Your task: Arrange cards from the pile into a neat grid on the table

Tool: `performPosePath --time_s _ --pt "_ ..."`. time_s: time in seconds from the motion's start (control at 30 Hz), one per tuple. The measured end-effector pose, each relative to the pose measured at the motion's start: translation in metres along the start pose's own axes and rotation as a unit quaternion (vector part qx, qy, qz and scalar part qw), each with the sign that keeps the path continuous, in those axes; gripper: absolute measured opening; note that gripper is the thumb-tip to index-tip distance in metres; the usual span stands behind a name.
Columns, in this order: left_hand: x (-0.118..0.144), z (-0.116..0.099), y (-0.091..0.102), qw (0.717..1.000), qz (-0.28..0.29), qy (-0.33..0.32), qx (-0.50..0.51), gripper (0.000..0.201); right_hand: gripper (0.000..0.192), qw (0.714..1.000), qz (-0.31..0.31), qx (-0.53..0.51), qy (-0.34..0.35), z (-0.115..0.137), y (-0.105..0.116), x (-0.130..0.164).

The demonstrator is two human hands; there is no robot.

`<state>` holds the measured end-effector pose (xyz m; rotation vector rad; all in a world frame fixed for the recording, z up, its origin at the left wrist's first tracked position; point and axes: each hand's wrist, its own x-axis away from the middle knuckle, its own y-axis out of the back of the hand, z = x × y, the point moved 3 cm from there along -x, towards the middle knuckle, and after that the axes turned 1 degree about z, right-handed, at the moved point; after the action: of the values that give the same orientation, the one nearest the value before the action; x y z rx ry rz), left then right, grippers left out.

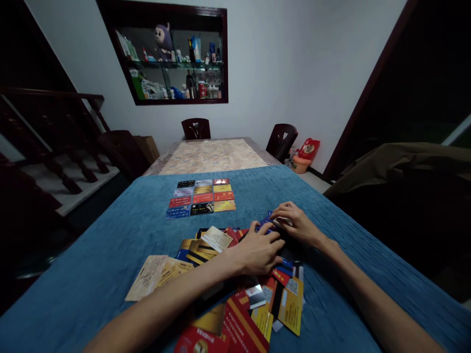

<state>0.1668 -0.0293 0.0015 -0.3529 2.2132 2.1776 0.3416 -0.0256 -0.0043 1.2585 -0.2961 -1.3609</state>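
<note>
A loose pile of plastic cards in gold, red, blue and black lies on the blue cloth; a yellow card [291, 305] with a QR code is at its right side. My left hand [259, 249] rests over the pile's middle, fingers spread and touching the cards. At the far right edge of the pile, my right hand [297, 224] has bent fingers closed on a card [282, 222], mostly hidden beneath them. A blue card [265, 223] shows between both hands. Beyond the pile, several cards form a neat grid, including a black card [202, 208] in its nearest row.
The blue cloth [121, 230] covers the near part of the table, and a patterned cover [217, 154] the far part. Dark chairs [196, 129] stand around it. Beige cards [149, 277] lie left of the pile. A wall shelf [180, 64] holds bottles and a plush toy.
</note>
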Motion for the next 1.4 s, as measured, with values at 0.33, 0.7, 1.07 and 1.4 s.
performPosePath --time_s 0.33,0.7,1.07,1.4 --pt "0.021 0.008 0.011 0.999 0.024 0.026 0.018 0.029 0.034 0.996 0.083 -0.027 0.003 0.015 -0.002 0.006" --pt "0.037 0.019 0.018 0.996 0.028 0.054 0.066 0.044 0.05 0.987 0.157 -0.027 0.008 0.024 -0.007 0.009" --pt "0.036 0.013 0.023 0.999 0.035 0.033 0.014 0.036 0.041 0.983 0.176 -0.043 0.02 0.024 -0.007 0.008" --pt "0.036 0.013 0.025 0.997 0.043 -0.025 -0.051 0.02 0.042 0.986 0.157 -0.057 0.029 0.028 -0.009 0.009"
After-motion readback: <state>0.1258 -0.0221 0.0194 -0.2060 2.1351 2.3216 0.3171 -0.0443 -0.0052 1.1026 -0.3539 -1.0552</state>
